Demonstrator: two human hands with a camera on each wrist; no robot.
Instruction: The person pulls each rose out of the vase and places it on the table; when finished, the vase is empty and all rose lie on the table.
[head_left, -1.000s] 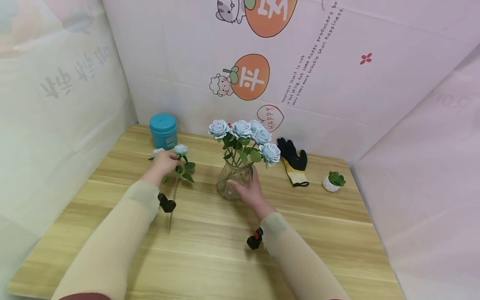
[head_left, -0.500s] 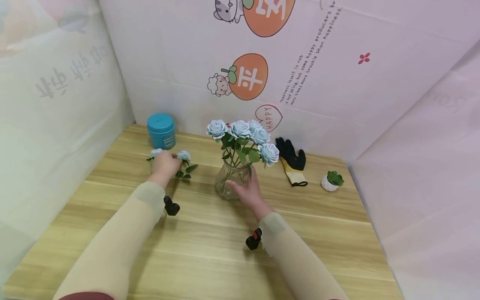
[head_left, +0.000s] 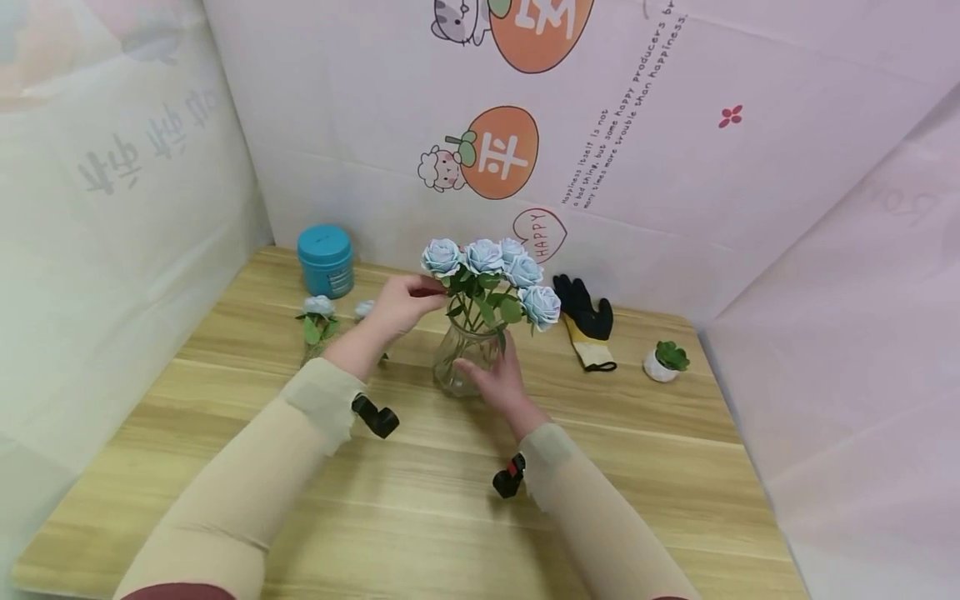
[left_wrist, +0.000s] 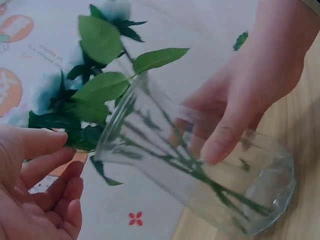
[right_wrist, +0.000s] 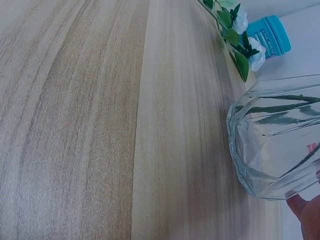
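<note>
Several pale blue roses [head_left: 483, 257] with green leaves stand in a clear glass vase [head_left: 453, 358]. My right hand [head_left: 498, 379] grips the vase from the right, thumb across its near side and fingers behind. Beneath the leftmost rose, my left hand [head_left: 393, 312] reaches in with loosely bent fingers. In the left wrist view its fingertips meet the lower leaves [left_wrist: 85, 135] near the vase mouth; no firm pinch shows. Bare stems [left_wrist: 215, 187] cross inside the glass. Two more roses [head_left: 318, 307] lie on the table at left, partly hidden by my left arm.
A blue lidded tub [head_left: 326, 262] stands at the back left. Right of the vase lies a black and yellow work glove [head_left: 588, 321], then a small potted succulent [head_left: 663, 362]. Printed white sheeting [head_left: 637, 150] walls the wooden table [head_left: 420, 500].
My left hand has left the roses lying on the table and moved right to the leftmost rose in the vase. The right hand keeps its hold on the vase.
</note>
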